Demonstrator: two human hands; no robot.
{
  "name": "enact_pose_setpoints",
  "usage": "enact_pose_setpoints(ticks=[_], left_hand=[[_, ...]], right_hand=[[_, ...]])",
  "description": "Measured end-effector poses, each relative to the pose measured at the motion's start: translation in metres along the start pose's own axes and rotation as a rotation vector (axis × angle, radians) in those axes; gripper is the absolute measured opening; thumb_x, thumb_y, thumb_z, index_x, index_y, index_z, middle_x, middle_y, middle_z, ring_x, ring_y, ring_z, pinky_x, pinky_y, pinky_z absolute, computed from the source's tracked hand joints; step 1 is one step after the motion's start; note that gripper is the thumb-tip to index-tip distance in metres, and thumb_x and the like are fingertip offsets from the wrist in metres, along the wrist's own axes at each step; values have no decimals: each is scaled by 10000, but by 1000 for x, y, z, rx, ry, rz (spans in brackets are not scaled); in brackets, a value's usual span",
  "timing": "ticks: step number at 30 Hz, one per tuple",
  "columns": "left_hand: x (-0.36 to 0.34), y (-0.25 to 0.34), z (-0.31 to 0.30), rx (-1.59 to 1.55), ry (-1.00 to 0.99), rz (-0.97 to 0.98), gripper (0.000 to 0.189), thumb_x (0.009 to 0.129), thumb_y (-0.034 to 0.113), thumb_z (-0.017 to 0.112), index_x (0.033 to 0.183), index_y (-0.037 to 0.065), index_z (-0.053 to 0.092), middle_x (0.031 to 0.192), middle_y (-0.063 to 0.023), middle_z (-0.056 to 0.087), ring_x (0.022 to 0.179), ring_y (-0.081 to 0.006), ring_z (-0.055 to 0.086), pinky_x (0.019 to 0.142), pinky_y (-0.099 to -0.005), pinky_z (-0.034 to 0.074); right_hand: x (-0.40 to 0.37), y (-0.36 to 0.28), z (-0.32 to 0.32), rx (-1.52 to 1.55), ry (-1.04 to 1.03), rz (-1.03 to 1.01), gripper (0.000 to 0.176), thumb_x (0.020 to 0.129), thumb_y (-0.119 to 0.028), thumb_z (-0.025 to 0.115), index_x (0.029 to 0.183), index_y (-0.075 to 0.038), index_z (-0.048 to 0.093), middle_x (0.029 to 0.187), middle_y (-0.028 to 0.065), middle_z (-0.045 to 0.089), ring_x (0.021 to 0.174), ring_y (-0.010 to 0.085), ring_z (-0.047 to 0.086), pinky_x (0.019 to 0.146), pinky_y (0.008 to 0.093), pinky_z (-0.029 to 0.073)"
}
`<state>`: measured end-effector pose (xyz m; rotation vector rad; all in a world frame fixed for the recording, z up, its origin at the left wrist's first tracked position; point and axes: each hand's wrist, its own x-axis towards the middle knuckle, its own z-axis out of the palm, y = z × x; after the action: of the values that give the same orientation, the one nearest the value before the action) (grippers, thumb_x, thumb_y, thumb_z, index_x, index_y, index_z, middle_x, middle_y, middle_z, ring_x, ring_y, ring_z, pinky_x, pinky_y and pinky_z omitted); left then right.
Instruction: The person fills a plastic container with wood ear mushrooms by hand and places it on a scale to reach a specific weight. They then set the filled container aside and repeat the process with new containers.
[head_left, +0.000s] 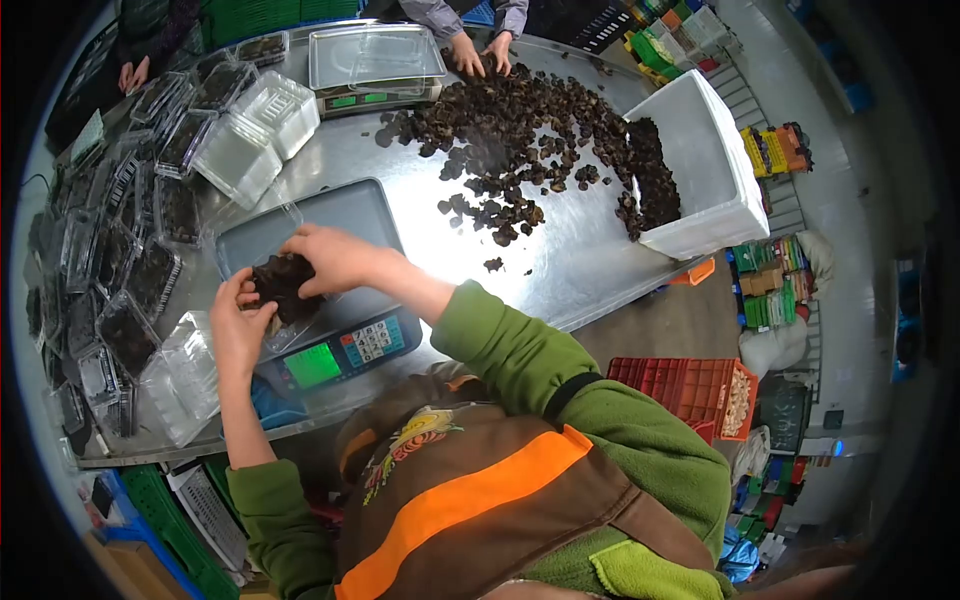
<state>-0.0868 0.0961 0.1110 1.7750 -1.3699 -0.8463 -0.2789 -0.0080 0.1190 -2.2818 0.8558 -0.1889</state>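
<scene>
Both of my hands are over a grey digital scale (pixel 370 215) with a lit green display. My left hand (pixel 240 320) curls round the left side of a clump of dark brown pieces (pixel 284 282). From the right, my right hand (pixel 325 262) presses its fingers onto the same clump. A clear plastic container (pixel 262 222) shows partly beneath and beside my hands; the rest of it is hidden. Beyond the scale, a large heap of dark pieces (pixel 490 125) spreads over the metal table (pixel 420 260).
Filled clear boxes (pixel 150 275) crowd the left side, with empty clear boxes (pixel 240 150) nearby. A second scale (pixel 375 55) stands at the far edge. A white foam box (pixel 700 170) lies tipped at right. Another person's hands (pixel 480 55) touch the heap's far side.
</scene>
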Motion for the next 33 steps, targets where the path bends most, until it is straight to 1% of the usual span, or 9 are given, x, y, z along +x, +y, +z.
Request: enact_pose_setpoints(ticks=[2,3,5,9,12,14,18,31,33], left_hand=[[4,-8,-1,-92,17,18,485,731,-84,697,1194,-19,570,1030,-96,577,893,-156,598,726,-253,557],[6,-12,-1,-217,45,-3,444,756,-77,685,1182,-25,572,1026,-96,583,890,-148,598,721,-248,555],[7,-16,-3,-400,98,-7,356,815,-60,656,1161,-42,575,1024,-96,593,884,-128,598,718,-255,556],[12,-12,-22,-634,205,14,326,844,-23,662,1158,-46,574,1043,-101,595,907,-136,598,716,-252,542],[11,-1,-33,-678,275,5,330,849,-12,663,1164,-48,572,1051,-103,599,916,-135,599,729,-252,530],[8,1,-35,-682,272,-4,338,855,3,666,1175,-47,569,1059,-102,603,926,-136,602,744,-256,525],[2,8,-32,-681,255,1,350,857,16,671,1186,-42,566,1071,-103,605,947,-142,608,752,-254,529],[-6,6,-18,-653,240,-7,333,876,20,649,1193,-40,565,1079,-87,602,943,-120,599,753,-231,511],[-7,8,-18,-675,265,-8,327,851,3,672,1156,-56,570,1054,-104,598,924,-132,597,722,-245,531]], right_hand=[[0,7,-5,52,42,-26,605,684,-225,781,1212,-19,570,1132,163,576,1022,330,591,886,385,497],[-1,11,-6,69,64,-28,578,708,-240,775,1203,-14,579,1125,163,600,979,293,623,857,368,508],[-6,18,-8,152,81,6,566,704,-253,779,1185,-18,593,1120,164,611,978,293,628,856,378,507],[-22,37,-10,293,153,69,530,739,-255,767,1180,-12,603,1120,162,641,924,263,663,824,356,521],[-37,49,-15,338,175,120,506,756,-246,760,1170,4,610,1093,159,663,935,260,668,831,348,521],[-48,59,-15,338,204,157,467,810,-198,742,1198,11,590,1128,151,652,993,214,656,838,322,528],[-66,63,-23,400,186,317,457,833,-207,734,1212,5,591,1117,138,653,993,199,653,822,321,530],[-52,70,-3,482,188,244,441,850,-182,715,1212,32,578,1118,132,644,982,193,641,832,310,526],[-43,66,-2,719,167,317,485,842,-195,722,1238,32,557,1141,119,628,980,189,629,790,292,528]])
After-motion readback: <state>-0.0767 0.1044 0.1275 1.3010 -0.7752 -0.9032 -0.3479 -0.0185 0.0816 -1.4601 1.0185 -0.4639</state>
